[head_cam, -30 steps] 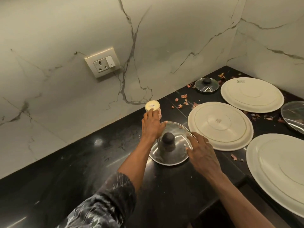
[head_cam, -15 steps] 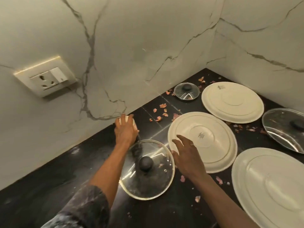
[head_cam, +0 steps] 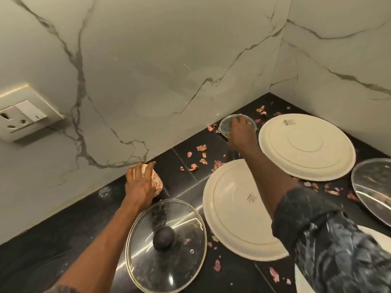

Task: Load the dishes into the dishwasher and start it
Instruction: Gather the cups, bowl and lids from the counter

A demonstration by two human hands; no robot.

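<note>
Right hand (head_cam: 240, 132) has moved up-frame onto the small glass lid (head_cam: 225, 125); its grip cannot be told. Left hand (head_cam: 138, 185) still grips the cup (head_cam: 156, 179). Gathering for loading continues.

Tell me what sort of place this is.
Probably a home kitchen: a black stone counter against marble-look walls carries upturned plates and glass pot lids, a wall socket sits above it, and the left hand grips a patterned cup.
</note>
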